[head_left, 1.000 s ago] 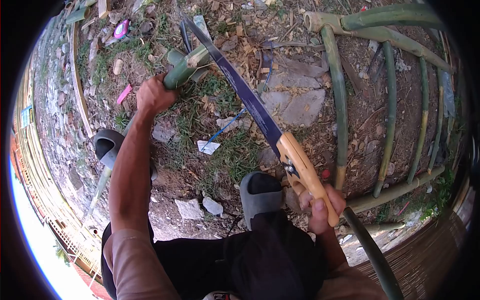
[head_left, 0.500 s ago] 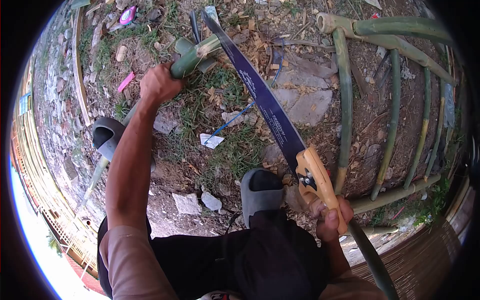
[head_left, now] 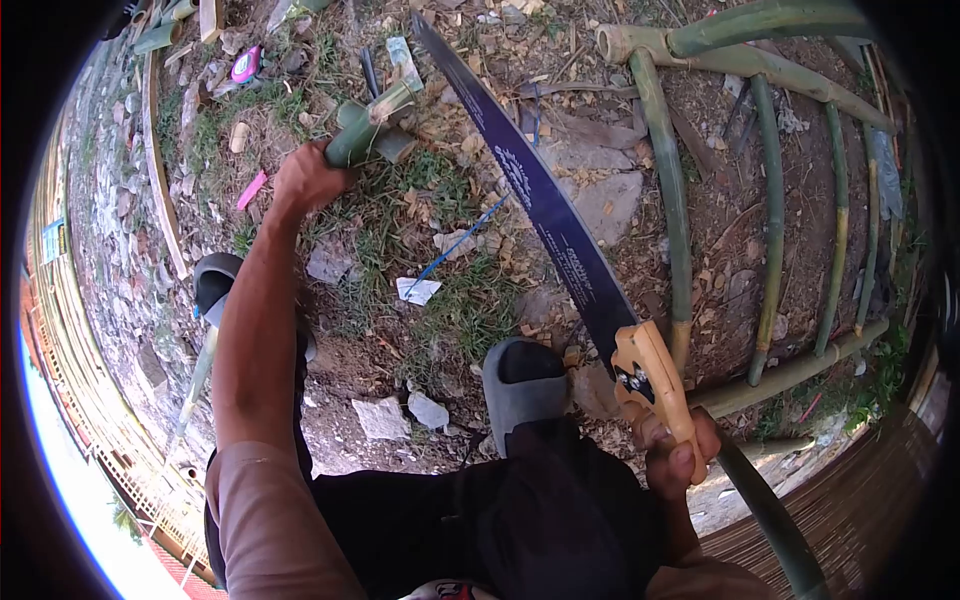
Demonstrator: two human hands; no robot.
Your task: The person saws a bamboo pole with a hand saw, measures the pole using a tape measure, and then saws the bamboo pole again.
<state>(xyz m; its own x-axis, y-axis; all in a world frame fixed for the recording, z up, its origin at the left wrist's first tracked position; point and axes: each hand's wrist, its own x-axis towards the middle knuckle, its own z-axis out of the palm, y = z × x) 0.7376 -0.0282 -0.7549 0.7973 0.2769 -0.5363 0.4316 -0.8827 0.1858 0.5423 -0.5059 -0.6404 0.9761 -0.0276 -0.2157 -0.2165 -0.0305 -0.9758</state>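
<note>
My left hand (head_left: 308, 182) is wrapped round a green bamboo pole (head_left: 360, 140), just behind its pale, scraped end. That end lies across a short bamboo piece (head_left: 393, 146) on the ground. In my right hand (head_left: 680, 450) is the yellow handle of a handsaw (head_left: 560, 232). Its dark purple blade slants up and to the left, its tip to the right of the pole's end and apart from it.
A bamboo frame with rungs (head_left: 668, 180) stands at the right. A pink tape measure (head_left: 245, 65), a blue string (head_left: 465, 243), stones (head_left: 380, 418) and wood chips lie on the grassy ground. My grey shoe (head_left: 525, 385) is below the blade.
The saw has come away from the pole's end, and its handle has shifted down and to the right. My left hand and the pole have moved slightly left.
</note>
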